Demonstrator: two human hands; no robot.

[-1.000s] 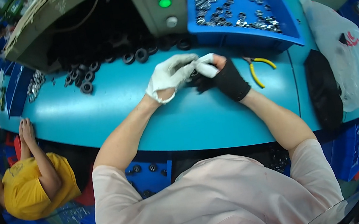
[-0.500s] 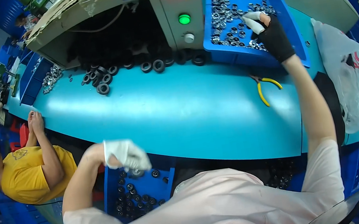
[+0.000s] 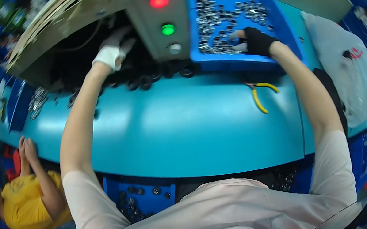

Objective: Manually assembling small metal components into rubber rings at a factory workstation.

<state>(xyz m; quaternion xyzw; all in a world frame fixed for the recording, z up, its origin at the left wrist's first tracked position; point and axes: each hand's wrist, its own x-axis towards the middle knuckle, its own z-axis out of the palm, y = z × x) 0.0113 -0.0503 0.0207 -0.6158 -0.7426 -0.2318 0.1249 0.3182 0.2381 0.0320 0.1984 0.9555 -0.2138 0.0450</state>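
Observation:
My left hand [image 3: 113,54], in a white glove, reaches into the dark opening of a grey machine [image 3: 143,21]. Its blurred fingers are stretched apart, and black rubber rings [image 3: 144,83] lie along the opening's lower edge, just beside it. Inside the blue tray [image 3: 237,61] at the upper right is my right hand [image 3: 255,42], wearing a black glove with pale covers on the fingertips. Thumb and finger stand apart, low among small shiny metal rings [image 3: 211,15]; I see nothing held between them.
Yellow-handled pliers [image 3: 259,96] lie on the turquoise table [image 3: 186,133]. A clear plastic bag [image 3: 349,66] sits at the right. Below the table's front edge, a lower blue tray [image 3: 159,203] holds black-and-metal parts. A person in yellow [image 3: 33,203] sits at the left.
My left hand has gone from above the lower tray, where a round part was at its fingers, up into the machine's opening. My right hand has shifted slightly nearer within its tray.

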